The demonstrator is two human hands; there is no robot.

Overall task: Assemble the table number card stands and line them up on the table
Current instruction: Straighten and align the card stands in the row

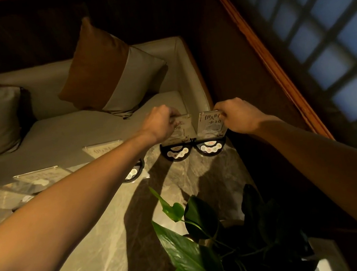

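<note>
We pinch each upright card by its top edge, left hand (161, 120) on card 09 (181, 127), right hand (234, 116) on card 10 (211, 123), seemingly squaring them side by side on black bases (209, 148) at the table's (109, 237) far edge.

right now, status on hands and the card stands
Left hand gripping card 09, right hand gripping card 10. Both upright in bases. Plant near, not blocking.

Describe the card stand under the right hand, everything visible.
The right card stand is a clear, acrylic-looking panel standing roughly upright in a black half-round base at the marble table's far edge. Its card shows dark characters and "10"; the base carries small round stickers. The right hand pinches its top corner. Its base sits close beside the neighbouring stand's.
</note>
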